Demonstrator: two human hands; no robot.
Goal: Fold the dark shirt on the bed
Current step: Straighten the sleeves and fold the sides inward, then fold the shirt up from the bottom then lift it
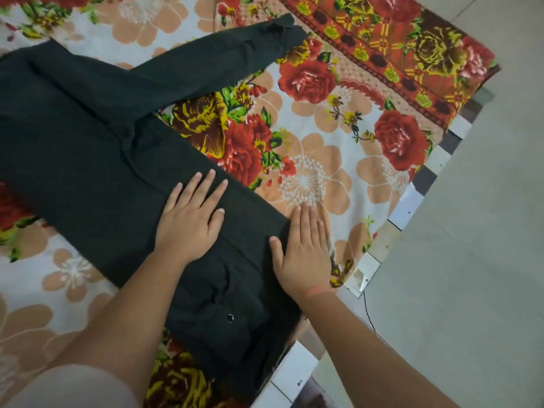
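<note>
1. Head view looks down on a bed covered by a floral bedsheet point(309, 160), white ground with peach blossoms, red roses and yellow-brown roses.
2. At 1 o'clock we see the sheet's red and orange patterned border point(391, 63) running diagonally toward the bed's edge.
3. Beyond that edge, from 2 to 5 o'clock, we see a plain pale grey floor point(471, 231); a thin dark cable point(369, 315) trails across it near 5 o'clock.
4. Along the bed's edge we make out light and dark blocks, but we cannot tell what they are.
5. We find the dark shirt point(88, 136) spread flat on the sheet, filling the frame from 9 o'clock through the centre down to 6 o'clock.
6. Its one visible sleeve point(212, 57) stretches out toward 12 o'clock, lying flat on the sheet.
7. Near 6 o'clock the fabric bunches into wrinkles, and a small round snap point(229, 318) shows there.
8. Our left hand point(190, 219) lies palm down on the shirt at the centre, fingers spread and straight, gripping nothing.
9. Our right hand point(303, 248) rests flat at the shirt's right edge, thumb on the cloth, fingers extended onto the sheet, holding nothing.
10. A thin reddish thread point(319, 291) circles the right wrist.
</note>
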